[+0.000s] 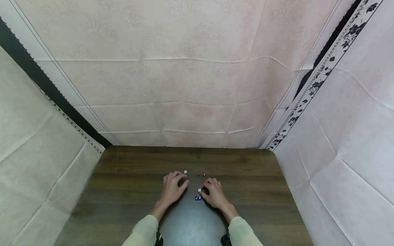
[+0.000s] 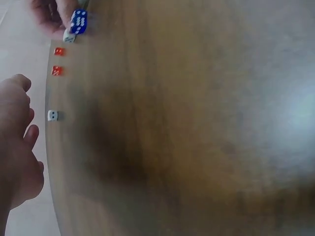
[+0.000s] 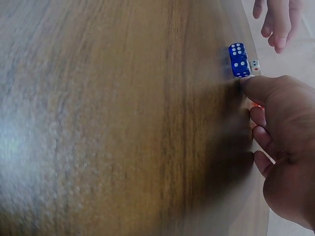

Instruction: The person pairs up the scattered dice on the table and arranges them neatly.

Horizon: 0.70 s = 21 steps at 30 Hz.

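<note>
My right hand (image 1: 215,195) pinches a white die (image 1: 199,190) between thumb and fingers, just beyond two blue dice (image 1: 198,198) that sit side by side on the table. In the right wrist view the thumb covers most of that die, beside the blue dice (image 3: 238,60). My left hand (image 1: 173,188) holds nothing, its fingers loosely bent over the wood. Another white die (image 2: 52,115) lies just beyond its fingertips. Between the hands and farther back, two small red dice (image 2: 57,61) lie slightly apart; the right hand largely hides them in the right wrist view.
The brown wooden table (image 1: 123,177) has a straight far edge with rounded corners. Pale creased cloth (image 1: 197,85) hangs behind it, with more cloth at both sides. A bright reflection lies on the near part of the tabletop, between the two forearms.
</note>
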Each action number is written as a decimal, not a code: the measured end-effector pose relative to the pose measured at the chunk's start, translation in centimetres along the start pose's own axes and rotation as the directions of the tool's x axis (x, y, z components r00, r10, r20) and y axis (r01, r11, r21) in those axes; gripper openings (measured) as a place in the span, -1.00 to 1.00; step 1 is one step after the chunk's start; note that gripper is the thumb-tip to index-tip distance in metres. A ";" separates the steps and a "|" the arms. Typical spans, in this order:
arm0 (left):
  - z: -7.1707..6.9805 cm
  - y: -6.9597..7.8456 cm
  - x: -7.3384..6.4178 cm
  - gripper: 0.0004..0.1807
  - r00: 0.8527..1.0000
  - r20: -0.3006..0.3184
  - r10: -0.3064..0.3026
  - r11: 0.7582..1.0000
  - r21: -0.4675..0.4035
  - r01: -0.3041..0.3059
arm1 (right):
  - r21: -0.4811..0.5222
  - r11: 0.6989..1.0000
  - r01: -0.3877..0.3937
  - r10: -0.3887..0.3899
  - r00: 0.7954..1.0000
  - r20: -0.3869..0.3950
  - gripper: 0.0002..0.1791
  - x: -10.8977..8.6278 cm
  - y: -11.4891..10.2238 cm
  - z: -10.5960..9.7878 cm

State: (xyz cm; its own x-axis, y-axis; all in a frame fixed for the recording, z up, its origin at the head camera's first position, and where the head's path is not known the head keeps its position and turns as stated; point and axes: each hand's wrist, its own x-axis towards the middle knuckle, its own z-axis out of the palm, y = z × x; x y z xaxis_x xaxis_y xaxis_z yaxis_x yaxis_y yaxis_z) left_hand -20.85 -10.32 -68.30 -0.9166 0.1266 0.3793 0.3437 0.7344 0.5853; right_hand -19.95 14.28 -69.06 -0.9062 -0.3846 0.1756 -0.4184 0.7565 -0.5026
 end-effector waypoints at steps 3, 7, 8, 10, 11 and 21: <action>0.0 -0.4 0.7 -0.73 0.999 0.015 -0.035 0.999 -0.012 0.036 | 0.004 1.000 0.002 -0.002 1.000 -0.002 -0.86 0.0 0.0 0.0; 0.2 -1.1 1.4 -0.73 0.998 0.009 -0.056 0.998 -0.011 0.056 | 0.000 1.000 0.010 -0.010 1.000 -0.011 -0.85 -0.1 0.1 0.0; 0.2 -1.2 1.5 -0.73 0.998 0.005 -0.058 0.998 -0.007 0.058 | -0.004 1.000 0.012 -0.012 1.000 -0.013 -0.85 0.0 0.1 0.1; 0.2 -1.3 1.8 -0.74 0.998 0.001 -0.061 0.998 -0.007 0.061 | -0.004 1.000 0.009 -0.009 1.000 -0.013 -0.85 -0.1 0.1 0.1; 0.2 -1.4 1.9 -0.73 0.998 0.006 -0.067 0.998 -0.007 0.067 | -0.005 1.000 0.009 -0.009 1.000 -0.012 -0.85 -0.1 0.1 0.1; 0.4 -1.9 2.9 -0.70 0.987 0.080 -0.140 0.990 0.013 0.140 | -0.006 1.000 0.002 -0.002 1.000 -0.001 -0.84 -0.2 0.0 0.0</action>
State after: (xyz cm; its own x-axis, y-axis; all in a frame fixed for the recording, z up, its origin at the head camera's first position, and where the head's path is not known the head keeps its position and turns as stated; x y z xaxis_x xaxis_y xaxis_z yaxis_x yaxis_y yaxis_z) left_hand -24.24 -11.09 -68.55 -0.9690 0.0750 0.2354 0.2097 0.7533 0.6234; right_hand -19.83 14.36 -69.07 -0.9054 -0.3858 0.1774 -0.4208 0.7590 -0.4969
